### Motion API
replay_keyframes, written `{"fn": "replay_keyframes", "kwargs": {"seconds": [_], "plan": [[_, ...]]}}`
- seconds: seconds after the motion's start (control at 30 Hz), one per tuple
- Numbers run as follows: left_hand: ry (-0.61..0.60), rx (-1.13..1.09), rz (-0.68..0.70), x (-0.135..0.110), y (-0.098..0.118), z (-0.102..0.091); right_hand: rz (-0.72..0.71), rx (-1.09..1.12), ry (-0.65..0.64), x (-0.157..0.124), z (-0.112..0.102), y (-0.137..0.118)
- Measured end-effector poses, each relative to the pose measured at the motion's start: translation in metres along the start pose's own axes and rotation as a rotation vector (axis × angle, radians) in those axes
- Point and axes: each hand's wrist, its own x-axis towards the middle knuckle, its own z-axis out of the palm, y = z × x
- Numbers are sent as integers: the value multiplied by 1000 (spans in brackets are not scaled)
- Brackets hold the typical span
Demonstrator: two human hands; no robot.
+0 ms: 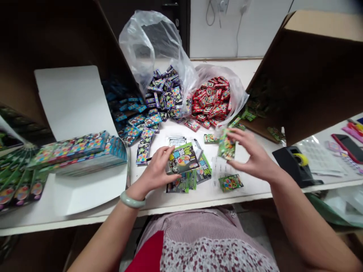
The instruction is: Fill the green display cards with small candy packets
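Green packs are taking up the middle of the white surface [249, 190].

Left hand [157, 170]: pinching a large green pack [183, 158] by its left edge, thumb on top and fingers curling beneath. It is holding the pack just above a fan of green packs [181, 183] lying flat on the surface.

Right hand [252, 156]: pinching a small green pack [226, 145] between thumb and fingertips, the other fingers spreading. The pack is hanging upright, clear of the surface, just right of the large green pack.

Loose pack [230, 182]: lying flat under the right hand, near the front edge.

Bangle [132, 200]: pale green, sitting on the left wrist.

Clear bag [147, 41]: standing behind, spilling purple packs [166, 94] forward.

Second bag [238, 94]: lying beside it, holding red packs [211, 99].

Blue packs [133, 124]: spreading out to the left of the purple ones.

Carton [309, 71]: tilting at the right, its opening facing the centre.

Tape dispenser [295, 164]: black, standing just beside the right forearm.

Boxed sets [82, 149]: lying in rows at the left on white card [70, 98].
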Motion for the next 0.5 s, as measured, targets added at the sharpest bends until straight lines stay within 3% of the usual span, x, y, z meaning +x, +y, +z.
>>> {"fn": "replay_keyframes", "kwargs": {"seconds": [0.1, 0.2, 0.5], "plan": [[-26, -5, 44, 0, 3, -2, -192, 34, -255, 17, -1, -35], [-42, 0, 77, -5, 5, -7, -252, -7, -407, 28, 6, -42], [-142, -137, 121, -16, 2, -6, -336, -94, -568, 45, 16, -40]]}}
